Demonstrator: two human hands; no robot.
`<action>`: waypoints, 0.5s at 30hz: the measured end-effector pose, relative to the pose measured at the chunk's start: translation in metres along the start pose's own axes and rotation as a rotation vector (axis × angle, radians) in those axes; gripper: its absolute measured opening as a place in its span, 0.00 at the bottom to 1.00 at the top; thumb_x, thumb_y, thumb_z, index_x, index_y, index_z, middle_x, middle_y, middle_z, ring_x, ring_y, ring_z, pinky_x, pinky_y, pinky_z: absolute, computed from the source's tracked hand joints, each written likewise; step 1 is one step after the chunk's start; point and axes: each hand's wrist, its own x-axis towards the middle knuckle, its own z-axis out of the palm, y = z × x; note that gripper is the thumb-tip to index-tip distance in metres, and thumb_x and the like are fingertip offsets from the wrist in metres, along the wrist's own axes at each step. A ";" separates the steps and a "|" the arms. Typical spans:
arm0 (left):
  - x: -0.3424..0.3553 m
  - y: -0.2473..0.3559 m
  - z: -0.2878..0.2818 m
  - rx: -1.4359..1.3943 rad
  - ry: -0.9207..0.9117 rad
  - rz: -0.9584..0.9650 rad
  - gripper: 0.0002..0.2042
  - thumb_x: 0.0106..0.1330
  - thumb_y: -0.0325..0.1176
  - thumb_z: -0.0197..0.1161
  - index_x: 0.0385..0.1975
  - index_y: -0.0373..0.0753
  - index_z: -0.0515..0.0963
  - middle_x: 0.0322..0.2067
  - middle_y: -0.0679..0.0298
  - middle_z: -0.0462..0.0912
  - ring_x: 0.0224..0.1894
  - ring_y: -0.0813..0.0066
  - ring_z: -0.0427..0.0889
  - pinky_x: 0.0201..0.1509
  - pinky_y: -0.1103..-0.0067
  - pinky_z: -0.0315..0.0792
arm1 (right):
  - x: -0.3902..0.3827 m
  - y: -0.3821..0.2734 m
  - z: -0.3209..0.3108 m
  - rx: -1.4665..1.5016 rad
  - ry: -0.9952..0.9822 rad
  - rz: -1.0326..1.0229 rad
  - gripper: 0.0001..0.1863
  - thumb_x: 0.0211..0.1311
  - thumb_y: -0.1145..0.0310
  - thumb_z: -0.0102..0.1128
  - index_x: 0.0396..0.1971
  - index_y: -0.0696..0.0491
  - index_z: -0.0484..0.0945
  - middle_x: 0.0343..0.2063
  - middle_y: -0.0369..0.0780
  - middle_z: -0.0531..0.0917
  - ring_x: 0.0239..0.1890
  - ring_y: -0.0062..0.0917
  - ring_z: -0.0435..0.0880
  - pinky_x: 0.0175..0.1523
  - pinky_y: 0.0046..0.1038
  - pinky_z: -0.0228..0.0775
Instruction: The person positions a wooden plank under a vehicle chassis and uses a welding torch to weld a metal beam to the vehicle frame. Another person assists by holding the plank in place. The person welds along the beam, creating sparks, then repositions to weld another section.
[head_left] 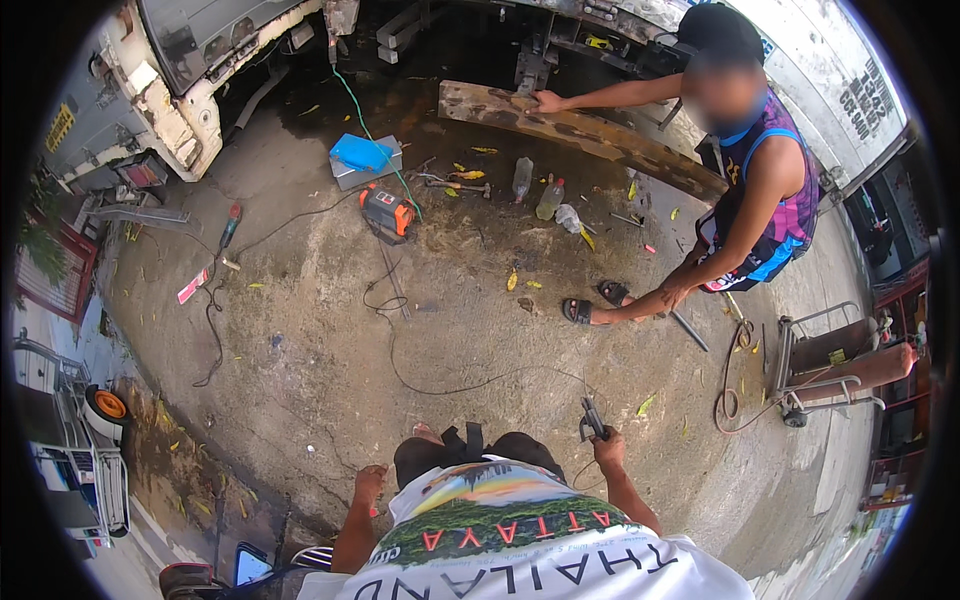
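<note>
My right hand is closed around a dark welding electrode holder, held low at my right side. A thin black cable runs over the concrete from near it toward an orange and black portable welding machine. My left hand hangs beside my left leg with its fingers curled. A small red spot shows just below that hand, but I cannot make out what it is.
A co-worker bends at the right, one hand on a long worn plank. Nearby lie plastic bottles, a hammer and a blue-topped grey box. An angle grinder lies left; gas cylinders rest on a cart right.
</note>
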 end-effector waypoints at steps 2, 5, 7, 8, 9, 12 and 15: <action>0.009 0.022 -0.022 0.099 0.067 0.028 0.16 0.67 0.42 0.71 0.42 0.34 0.85 0.22 0.68 0.79 0.20 0.79 0.72 0.23 0.77 0.65 | -0.002 -0.021 0.012 0.084 0.021 -0.001 0.24 0.53 0.64 0.72 0.51 0.55 0.84 0.38 0.50 0.89 0.44 0.44 0.90 0.50 0.40 0.78; 0.027 0.036 -0.066 0.156 0.132 0.005 0.15 0.67 0.43 0.71 0.38 0.36 0.86 0.20 0.70 0.76 0.19 0.79 0.69 0.23 0.77 0.63 | -0.011 -0.057 0.030 0.107 0.065 0.051 0.27 0.54 0.64 0.72 0.54 0.57 0.83 0.39 0.51 0.89 0.45 0.43 0.89 0.51 0.39 0.78; 0.055 0.042 -0.100 0.327 0.064 0.349 0.14 0.67 0.43 0.70 0.37 0.36 0.86 0.20 0.70 0.76 0.19 0.79 0.70 0.23 0.77 0.63 | -0.017 -0.086 0.044 0.163 0.056 0.063 0.28 0.54 0.64 0.73 0.55 0.58 0.82 0.41 0.51 0.89 0.46 0.43 0.89 0.52 0.38 0.77; 0.059 0.048 -0.110 0.413 0.024 0.512 0.14 0.67 0.42 0.70 0.37 0.36 0.85 0.20 0.70 0.76 0.19 0.79 0.70 0.23 0.77 0.64 | -0.021 -0.098 0.050 0.185 0.050 0.075 0.28 0.54 0.63 0.73 0.56 0.58 0.82 0.42 0.51 0.89 0.46 0.43 0.89 0.52 0.38 0.77; 0.065 0.056 -0.118 0.343 0.016 0.364 0.13 0.69 0.41 0.68 0.40 0.37 0.85 0.23 0.70 0.77 0.21 0.80 0.72 0.24 0.78 0.65 | -0.024 -0.110 0.055 0.193 0.024 0.106 0.29 0.55 0.64 0.74 0.57 0.60 0.81 0.44 0.52 0.88 0.48 0.41 0.88 0.53 0.37 0.77; 0.079 0.118 -0.107 0.213 0.024 0.020 0.12 0.72 0.39 0.65 0.48 0.38 0.82 0.31 0.70 0.81 0.26 0.82 0.77 0.25 0.81 0.68 | -0.032 -0.126 0.078 0.261 0.080 0.096 0.27 0.54 0.65 0.74 0.53 0.61 0.83 0.38 0.48 0.89 0.40 0.33 0.87 0.47 0.34 0.76; 0.085 0.160 -0.079 0.219 0.098 -0.018 0.15 0.70 0.41 0.69 0.48 0.36 0.83 0.31 0.69 0.81 0.27 0.81 0.77 0.27 0.81 0.68 | -0.032 -0.154 0.100 0.312 0.017 0.121 0.27 0.54 0.65 0.74 0.54 0.62 0.82 0.40 0.48 0.89 0.41 0.32 0.87 0.48 0.33 0.76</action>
